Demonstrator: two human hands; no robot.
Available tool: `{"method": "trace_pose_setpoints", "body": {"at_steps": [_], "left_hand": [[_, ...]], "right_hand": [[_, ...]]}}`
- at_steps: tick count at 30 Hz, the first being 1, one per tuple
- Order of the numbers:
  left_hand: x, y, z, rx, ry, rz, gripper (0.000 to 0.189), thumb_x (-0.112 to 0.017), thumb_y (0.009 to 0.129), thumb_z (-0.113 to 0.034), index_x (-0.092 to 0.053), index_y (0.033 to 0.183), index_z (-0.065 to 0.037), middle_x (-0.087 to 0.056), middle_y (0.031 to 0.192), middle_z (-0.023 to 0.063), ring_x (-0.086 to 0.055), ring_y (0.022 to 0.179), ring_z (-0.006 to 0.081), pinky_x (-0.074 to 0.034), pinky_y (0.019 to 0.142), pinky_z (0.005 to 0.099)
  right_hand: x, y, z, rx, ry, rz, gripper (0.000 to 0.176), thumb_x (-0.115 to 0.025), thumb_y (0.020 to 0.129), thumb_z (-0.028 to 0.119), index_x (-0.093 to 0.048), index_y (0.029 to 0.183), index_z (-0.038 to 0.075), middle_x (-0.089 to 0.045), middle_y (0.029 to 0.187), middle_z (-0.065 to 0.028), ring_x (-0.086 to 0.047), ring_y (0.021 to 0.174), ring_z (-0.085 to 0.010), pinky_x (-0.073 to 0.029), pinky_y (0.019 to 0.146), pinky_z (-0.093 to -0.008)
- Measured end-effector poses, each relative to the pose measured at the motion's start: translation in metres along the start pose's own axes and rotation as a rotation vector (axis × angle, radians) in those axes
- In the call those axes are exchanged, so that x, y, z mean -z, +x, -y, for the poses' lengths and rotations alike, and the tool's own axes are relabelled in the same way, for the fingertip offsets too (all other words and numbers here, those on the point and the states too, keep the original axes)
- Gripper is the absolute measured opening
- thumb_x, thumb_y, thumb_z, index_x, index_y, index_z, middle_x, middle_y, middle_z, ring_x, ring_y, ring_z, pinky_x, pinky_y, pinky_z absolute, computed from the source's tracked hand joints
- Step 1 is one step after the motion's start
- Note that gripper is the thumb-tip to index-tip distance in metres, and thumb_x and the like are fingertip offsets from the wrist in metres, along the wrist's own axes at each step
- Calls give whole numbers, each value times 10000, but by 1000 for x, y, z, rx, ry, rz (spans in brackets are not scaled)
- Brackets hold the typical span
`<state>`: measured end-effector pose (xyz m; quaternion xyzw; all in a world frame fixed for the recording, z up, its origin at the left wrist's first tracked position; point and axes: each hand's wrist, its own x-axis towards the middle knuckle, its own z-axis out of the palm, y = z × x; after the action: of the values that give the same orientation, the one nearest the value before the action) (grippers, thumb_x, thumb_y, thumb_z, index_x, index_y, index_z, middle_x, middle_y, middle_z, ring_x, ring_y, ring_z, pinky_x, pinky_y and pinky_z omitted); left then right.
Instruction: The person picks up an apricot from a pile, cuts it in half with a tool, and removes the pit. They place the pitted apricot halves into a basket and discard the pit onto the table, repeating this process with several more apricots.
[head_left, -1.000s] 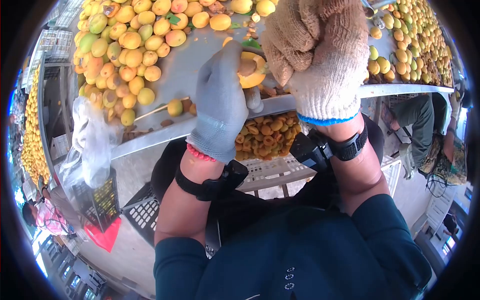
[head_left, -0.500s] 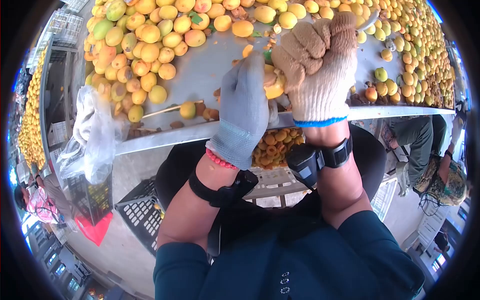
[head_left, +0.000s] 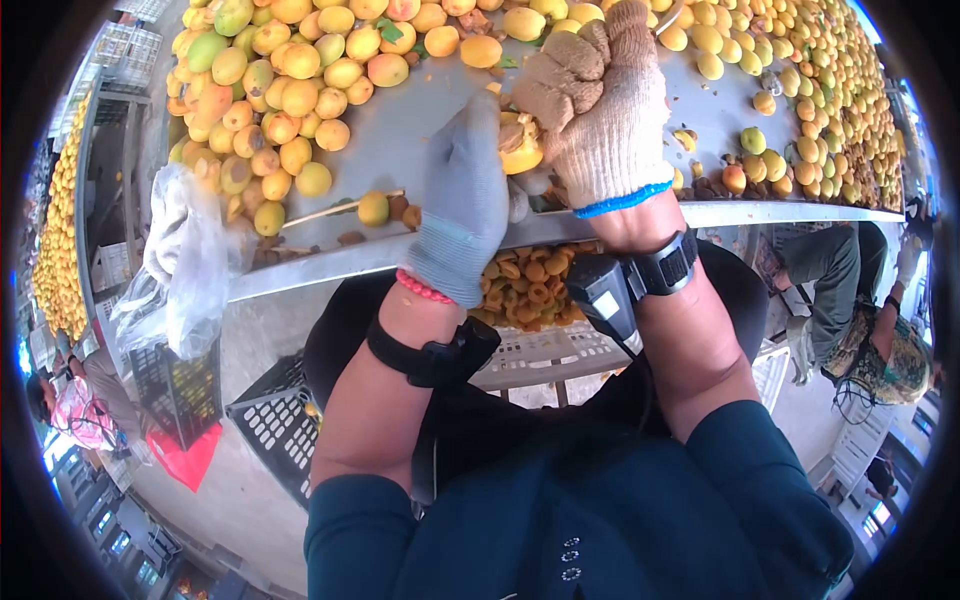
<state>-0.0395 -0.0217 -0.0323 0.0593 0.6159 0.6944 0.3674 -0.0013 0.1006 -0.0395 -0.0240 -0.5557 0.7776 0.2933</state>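
Observation:
My left hand [head_left: 462, 195], in a grey glove, is closed around a cut apricot [head_left: 522, 155] above the near edge of the table. Its torn, brownish inside faces my right hand [head_left: 605, 115]. That hand wears a white knit glove with tan fingers, curled into a fist right beside the fruit. A thin curved metal tool [head_left: 670, 17] sticks out past its thumb side; the rest of it is hidden in the fist. Below the table edge, a white crate [head_left: 530, 355] holds halved apricots [head_left: 530, 285].
Whole apricots [head_left: 300, 97] are heaped on the metal table [head_left: 390, 150] at left, with more apricots [head_left: 830, 120] at right. A thin stick [head_left: 320, 215] lies near the edge, where a plastic bag [head_left: 180, 260] hangs. A dark crate [head_left: 275, 420] stands at lower left. Another person [head_left: 870, 340] sits at right.
Both hands have shifted left together, the cut apricot still between them. A small yellow piece now shows on the table to the right of my right hand.

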Motion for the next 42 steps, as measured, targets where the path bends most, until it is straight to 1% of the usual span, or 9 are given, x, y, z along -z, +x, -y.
{"method": "trace_pose_setpoints", "body": {"at_steps": [2,4,6,10,17,27,29,35,42], "left_hand": [[4,-3,-12,65,30,66,461,-381,1031,-422,-583,934,-19,-564,615,64,-439,420,93,-360,404,237],[13,-5,-14,-27,126,192,440,-378,1032,-385,-599,993,-6,-575,636,57,-425,421,78,-346,395,229],[18,-9,-17,-22,167,274,412,-374,1032,-339,-608,1053,0,-587,661,50,-412,422,65,-337,388,221],[11,-13,-23,50,139,302,372,-354,1033,-251,-595,1157,4,-613,715,52,-399,426,50,-335,381,202],[8,-24,-26,-7,61,377,352,-397,1030,-160,-514,1294,42,-639,784,93,-435,443,51,-367,379,188],[14,-24,-17,-38,311,268,289,-413,1043,-208,-569,1114,25,-672,839,118,-515,482,85,-429,432,228],[15,-29,-28,76,72,284,280,-433,1036,-206,-573,1121,20,-675,845,113,-567,535,93,-467,483,229],[11,-10,9,-738,607,-81,226,-510,1003,-151,-558,1130,30,-681,877,107,-666,772,133,-533,679,243],[25,-11,-20,21,-14,296,324,-470,1038,-273,-555,1127,27,-653,838,86,-603,623,116,-497,586,234]], "right_hand": [[37,30,-19,-132,617,617,306,-428,1010,252,-491,1261,88,-508,1239,-98,-534,1073,-275,-427,906,-415],[36,33,-10,-309,931,659,292,-446,994,330,-484,1169,100,-484,1137,-94,-480,970,-271,-389,839,-416],[-7,13,40,-390,624,54,510,-409,1023,548,-446,722,138,-421,566,-11,-383,423,-163,-367,372,-318],[24,23,21,-164,576,497,203,-402,1047,238,-469,940,79,-483,866,-20,-540,730,-174,-482,569,-322],[20,1,24,-217,660,399,224,-418,1033,265,-481,919,83,-481,816,-18,-525,683,-170,-461,537,-320],[5,-2,24,-244,582,188,255,-442,1013,303,-499,888,88,-477,743,-16,-503,615,-163,-432,491,-316],[0,0,25,-249,554,126,261,-447,1009,310,-502,882,89,-476,729,-15,-498,602,-162,-426,482,-315],[-15,4,31,-241,435,-70,280,-461,997,333,-513,864,93,-474,686,-14,-485,562,-158,-408,455,-312],[-22,22,39,-166,277,-205,302,-477,984,360,-525,843,97,-471,635,-12,-469,514,-153,-387,423,-310]]}}
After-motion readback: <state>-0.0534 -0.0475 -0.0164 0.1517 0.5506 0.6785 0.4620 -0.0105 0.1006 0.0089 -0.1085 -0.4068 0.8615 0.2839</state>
